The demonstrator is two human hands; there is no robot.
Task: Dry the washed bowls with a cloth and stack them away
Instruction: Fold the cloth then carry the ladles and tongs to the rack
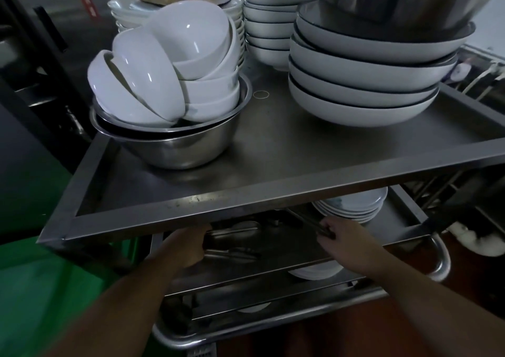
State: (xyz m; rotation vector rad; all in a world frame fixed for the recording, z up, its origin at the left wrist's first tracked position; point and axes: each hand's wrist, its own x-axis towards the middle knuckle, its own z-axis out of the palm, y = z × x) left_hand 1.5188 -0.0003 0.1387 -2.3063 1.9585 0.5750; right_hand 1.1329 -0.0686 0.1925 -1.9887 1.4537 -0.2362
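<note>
White round bowls (169, 66) sit tipped in a shiny metal basin (175, 143) on the steel cart's top shelf (273, 148). Below it, the left hand (185, 244) curls shut; the right hand (347, 239) grips a dark thin tool (314, 224).

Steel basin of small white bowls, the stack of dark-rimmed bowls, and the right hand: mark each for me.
steel basin (175, 148): head view, on its shiny outer wall.
stack of dark-rimmed bowls (363, 110): head view, side of the bottom bowl.
right hand (347, 240): head view, back of the hand.
</note>
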